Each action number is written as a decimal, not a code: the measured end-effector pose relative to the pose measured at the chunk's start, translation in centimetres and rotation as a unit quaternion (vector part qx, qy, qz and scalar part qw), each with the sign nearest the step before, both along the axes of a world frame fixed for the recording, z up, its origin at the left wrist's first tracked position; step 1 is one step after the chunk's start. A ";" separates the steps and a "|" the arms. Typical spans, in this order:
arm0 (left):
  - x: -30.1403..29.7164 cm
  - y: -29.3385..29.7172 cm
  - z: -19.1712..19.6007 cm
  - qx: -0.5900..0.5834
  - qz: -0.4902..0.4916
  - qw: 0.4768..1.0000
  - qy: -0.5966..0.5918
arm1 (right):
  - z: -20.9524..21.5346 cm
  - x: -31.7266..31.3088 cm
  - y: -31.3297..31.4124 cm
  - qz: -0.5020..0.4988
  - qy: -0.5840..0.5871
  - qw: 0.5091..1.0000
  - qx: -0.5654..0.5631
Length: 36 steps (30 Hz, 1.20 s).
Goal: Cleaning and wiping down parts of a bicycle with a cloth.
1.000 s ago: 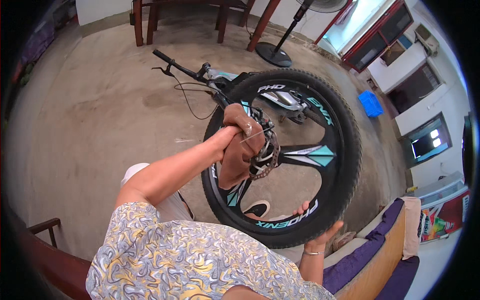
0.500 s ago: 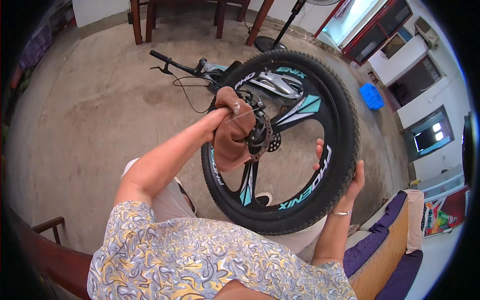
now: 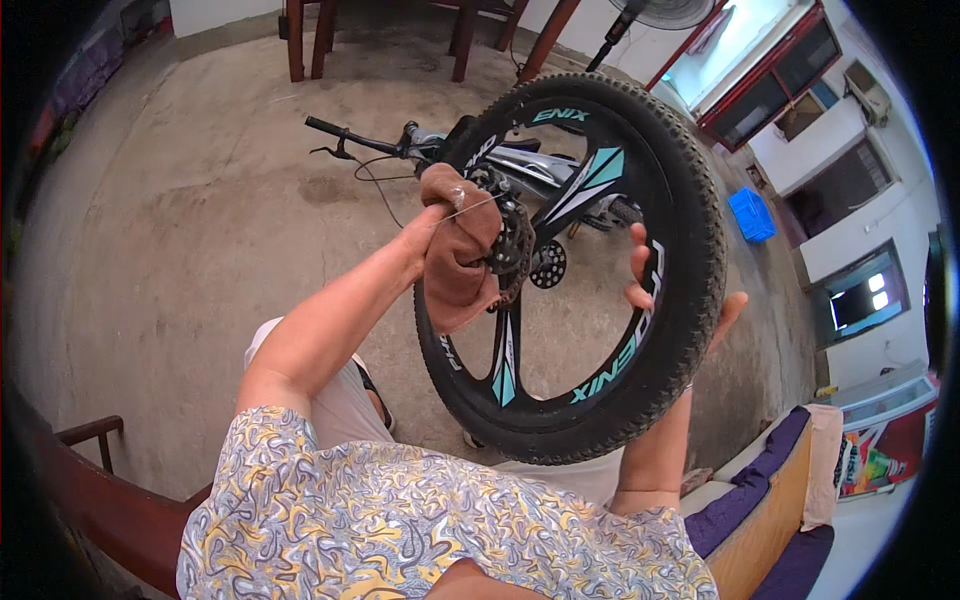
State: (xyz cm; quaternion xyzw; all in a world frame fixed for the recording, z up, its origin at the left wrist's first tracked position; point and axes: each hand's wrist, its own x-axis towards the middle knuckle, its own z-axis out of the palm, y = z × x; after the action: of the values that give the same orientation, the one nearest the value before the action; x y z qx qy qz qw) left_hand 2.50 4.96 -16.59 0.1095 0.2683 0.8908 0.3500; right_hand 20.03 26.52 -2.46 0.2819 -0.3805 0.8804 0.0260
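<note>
I hold a black bicycle wheel (image 3: 690, 300) with a knobby tyre and teal-marked spokes upright in front of me. My left hand (image 3: 425, 235) grips a brown rag (image 3: 455, 265) and presses it against the hub and brake disc (image 3: 515, 245) at the wheel's centre. My right hand (image 3: 660, 290) clasps the tyre and rim on the right side, fingers curled inside the rim and thumb outside.
A bicycle frame with black handlebars (image 3: 345, 135) lies on the concrete floor behind the wheel. Wooden chair legs (image 3: 300, 40) and a fan stand (image 3: 615, 30) stand farther back. A blue crate (image 3: 750, 215) sits right. A purple-cushioned sofa (image 3: 770, 500) is at lower right.
My right hand has shifted from the bottom of the tyre up to its right side. The wheel has turned and come up closer, and the rag hand stayed on the hub.
</note>
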 end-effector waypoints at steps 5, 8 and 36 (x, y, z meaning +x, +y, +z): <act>0.3 -1.5 0.1 -0.008 -0.043 0.999 0.005 | 1.9 -1.4 -1.9 0.003 -0.098 0.988 -0.116; 0.5 -0.7 -0.1 -0.006 -0.009 1.000 0.003 | 3.0 -2.2 -0.9 0.035 -0.119 0.987 -0.106; 0.0 1.6 -2.7 0.004 -0.016 0.999 0.046 | 4.5 -8.8 4.2 0.236 -0.230 0.944 0.030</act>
State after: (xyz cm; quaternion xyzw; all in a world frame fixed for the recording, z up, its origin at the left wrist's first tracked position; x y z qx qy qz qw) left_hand 2.49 6.56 -19.32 0.1557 0.2786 0.8804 0.3507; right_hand 11.23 30.71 2.07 0.1539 -0.3248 0.8906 -0.2788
